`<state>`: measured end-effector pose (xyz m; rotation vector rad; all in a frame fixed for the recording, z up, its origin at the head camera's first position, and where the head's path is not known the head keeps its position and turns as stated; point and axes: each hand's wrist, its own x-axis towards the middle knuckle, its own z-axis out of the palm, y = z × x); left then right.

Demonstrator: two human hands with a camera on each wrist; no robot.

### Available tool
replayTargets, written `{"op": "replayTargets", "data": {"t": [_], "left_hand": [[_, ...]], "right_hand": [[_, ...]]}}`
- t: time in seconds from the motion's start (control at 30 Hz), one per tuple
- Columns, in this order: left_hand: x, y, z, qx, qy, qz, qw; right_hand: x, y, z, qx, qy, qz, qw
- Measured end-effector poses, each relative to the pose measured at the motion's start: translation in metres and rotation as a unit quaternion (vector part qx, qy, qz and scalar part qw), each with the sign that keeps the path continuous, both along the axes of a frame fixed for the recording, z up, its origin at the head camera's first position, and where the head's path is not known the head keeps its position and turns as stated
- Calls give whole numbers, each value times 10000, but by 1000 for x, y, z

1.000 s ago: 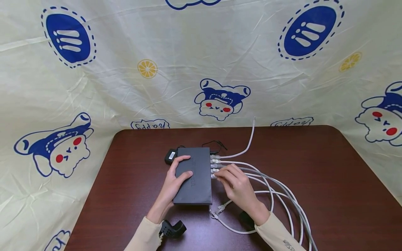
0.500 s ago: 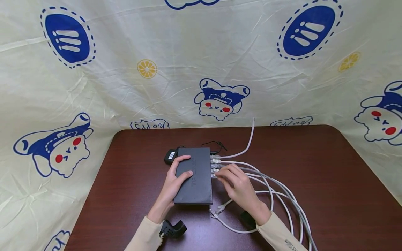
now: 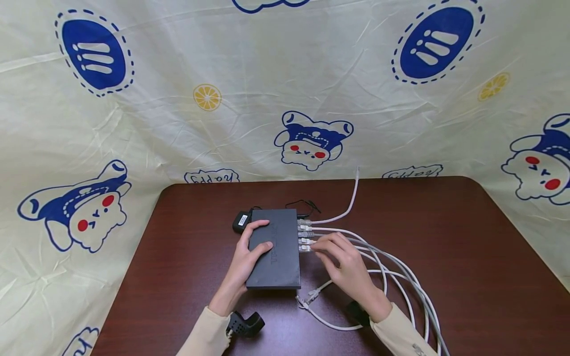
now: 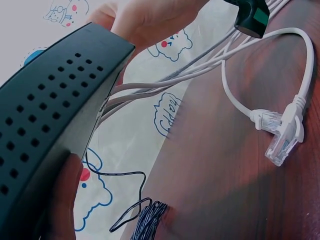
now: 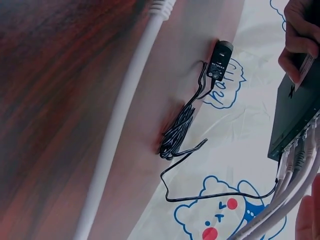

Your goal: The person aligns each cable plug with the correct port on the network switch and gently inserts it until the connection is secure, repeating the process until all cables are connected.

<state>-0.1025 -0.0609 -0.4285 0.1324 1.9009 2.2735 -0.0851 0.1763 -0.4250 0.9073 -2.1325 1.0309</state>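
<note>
My left hand (image 3: 242, 262) grips a dark network switch (image 3: 285, 267) by its left side, thumb and a finger on the top face. Vent holes show along the switch's casing (image 4: 60, 100) in the left wrist view. Several Ethernet cables, white and grey, enter its right side in a row of clear plugs (image 3: 305, 241). Just right of the nearest plug is my right hand (image 3: 347, 267), fingers bent, fingertips over the nearest cable; I cannot tell whether they pinch it. Only a sliver of that hand (image 5: 307, 212) shows at the right wrist view's edge.
Two loose Ethernet plugs (image 4: 282, 142) lie on the brown table (image 3: 191, 287) in front of the switch. Behind it are a black power adapter (image 5: 220, 60) and its coiled cord (image 5: 177, 132). One white cable (image 3: 352, 202) rises toward the patterned cloth (image 3: 249, 59).
My right hand has drawn back slightly to the right from the nearest plug, which stays at the switch and is now more exposed. The left hand and switch have hardly moved.
</note>
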Motion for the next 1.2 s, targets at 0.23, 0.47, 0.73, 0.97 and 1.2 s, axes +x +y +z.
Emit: {"op": "replayTargets", "data": {"t": [0.23, 0.47, 0.73, 0.97, 1.2], "left_hand": [[-1, 0, -2, 34, -51, 53, 10000], [-1, -1, -1, 87, -89, 41, 9999], [-2, -3, -1, 54, -121, 41, 9999], [-2, -4, -1, 51, -114, 32, 9999], [-2, -4, -2, 76, -124, 34, 9999]], "right_hand": [[3, 4, 0, -93, 4, 10, 10000], [7, 8, -5, -98, -20, 75, 9999], [13, 12, -12, 44, -226, 27, 9997], [18, 16, -16, 277, -582, -19, 9979], [20, 16, -21, 547, -580, 65, 9968]]}}
